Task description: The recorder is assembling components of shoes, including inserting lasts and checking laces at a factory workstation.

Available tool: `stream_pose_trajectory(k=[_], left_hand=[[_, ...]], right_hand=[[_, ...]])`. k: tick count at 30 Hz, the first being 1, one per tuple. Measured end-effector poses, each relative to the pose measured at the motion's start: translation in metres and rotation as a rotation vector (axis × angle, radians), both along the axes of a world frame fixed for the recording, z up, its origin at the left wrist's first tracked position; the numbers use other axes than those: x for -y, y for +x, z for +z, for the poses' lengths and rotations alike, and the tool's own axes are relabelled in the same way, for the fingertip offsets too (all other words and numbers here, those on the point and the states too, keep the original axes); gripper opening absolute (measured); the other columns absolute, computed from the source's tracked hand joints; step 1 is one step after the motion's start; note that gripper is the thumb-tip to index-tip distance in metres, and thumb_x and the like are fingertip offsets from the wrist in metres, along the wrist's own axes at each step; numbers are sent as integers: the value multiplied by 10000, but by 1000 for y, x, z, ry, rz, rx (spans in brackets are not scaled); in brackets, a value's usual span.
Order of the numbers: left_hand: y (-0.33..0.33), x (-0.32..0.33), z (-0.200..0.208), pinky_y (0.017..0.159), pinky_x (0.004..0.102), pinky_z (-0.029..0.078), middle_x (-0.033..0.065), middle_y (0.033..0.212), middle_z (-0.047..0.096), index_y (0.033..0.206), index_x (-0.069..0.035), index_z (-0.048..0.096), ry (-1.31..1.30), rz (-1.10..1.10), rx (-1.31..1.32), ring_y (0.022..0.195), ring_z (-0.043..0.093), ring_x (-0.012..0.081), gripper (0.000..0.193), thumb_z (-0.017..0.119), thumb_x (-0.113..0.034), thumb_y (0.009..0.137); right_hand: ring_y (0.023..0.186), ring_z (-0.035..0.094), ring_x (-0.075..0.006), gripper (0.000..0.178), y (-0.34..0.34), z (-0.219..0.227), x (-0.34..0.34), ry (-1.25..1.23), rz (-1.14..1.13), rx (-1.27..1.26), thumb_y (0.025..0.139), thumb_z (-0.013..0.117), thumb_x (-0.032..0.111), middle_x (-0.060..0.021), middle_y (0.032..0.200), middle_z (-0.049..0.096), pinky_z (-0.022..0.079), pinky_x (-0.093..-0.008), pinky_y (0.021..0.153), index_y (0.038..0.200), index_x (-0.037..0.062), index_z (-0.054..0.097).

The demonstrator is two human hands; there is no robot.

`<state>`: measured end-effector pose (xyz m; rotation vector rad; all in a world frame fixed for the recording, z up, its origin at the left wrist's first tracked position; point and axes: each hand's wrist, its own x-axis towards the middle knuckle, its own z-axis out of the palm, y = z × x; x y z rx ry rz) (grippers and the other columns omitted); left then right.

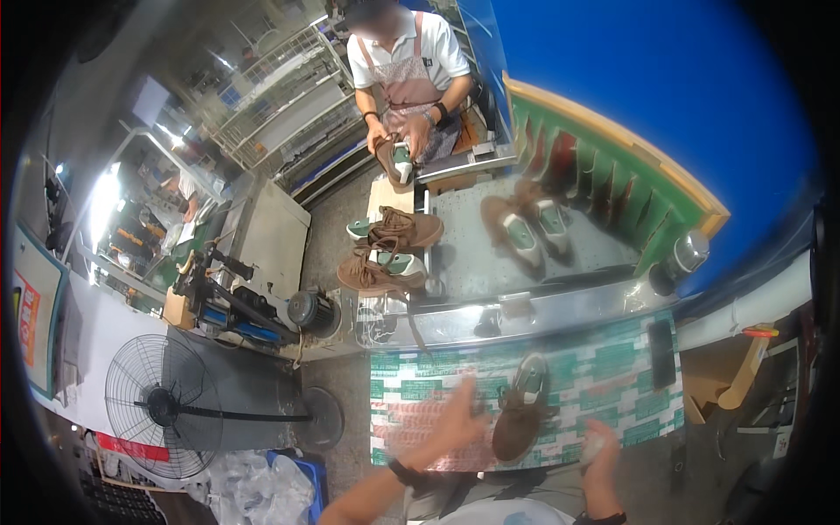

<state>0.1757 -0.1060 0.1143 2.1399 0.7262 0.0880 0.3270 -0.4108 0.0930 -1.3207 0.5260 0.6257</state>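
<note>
A brown shoe (518, 429) with a green and white inside lies on the patterned green and white table cover (604, 376), its toe toward me. My left hand (459, 424) is just left of the shoe, blurred, with fingers apart and nothing seen in them. To the shoe's right, my right hand (600, 451) is raised near the table's front edge. Its fingers curl around a small pale thing that I cannot make out. Neither hand visibly touches the shoe.
Beyond the table, a metal conveyor (472, 236) carries a blurred pair of shoes (525, 229) toward a green flap curtain (604, 179). Brown laced shoes (385, 267) stand at its left edge. A co-worker (409, 79) holds another shoe (395, 159). A black fan (162, 407) stands left.
</note>
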Motion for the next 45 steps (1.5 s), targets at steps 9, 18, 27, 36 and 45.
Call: stream_pose_trajectory(k=[9,18,27,36,45], left_hand=[[60,70,-9,999,435,569,157,1271,718,1391,-6,522,-178,188,297,1128,713,273,668,846,-123,819],[-18,82,-40,1063,402,546,217,1413,614,1597,33,365,-357,256,278,1248,661,291,871,853,-72,883],[-28,73,3,929,330,606,95,1364,598,1408,-38,584,-257,509,496,1156,649,185,415,650,50,1008],[-35,68,26,765,388,554,120,1110,674,1231,-79,700,70,217,121,862,685,258,307,783,-71,935],[-38,77,17,817,445,573,124,1116,712,1046,-82,717,38,307,318,952,716,323,141,771,-49,920]], right_hand=[[1246,675,-418,539,2,-40,-80,-355,852,721,1012,698,334,-308,1318,703,525,-438,1058,1360,-77,675],[1001,636,-484,412,-53,-5,-89,-341,844,905,971,681,365,-265,1014,655,514,-541,875,1121,-19,688],[1096,676,-376,545,-21,-63,-29,-612,864,1067,960,752,387,-198,1192,693,522,-466,997,1360,20,704],[1120,657,-395,419,12,-9,-46,-886,746,1667,864,823,270,-199,1261,678,519,-478,939,1224,73,741],[856,676,-341,87,-34,35,-133,-319,867,1434,904,778,143,-107,921,722,511,-478,795,969,86,768]])
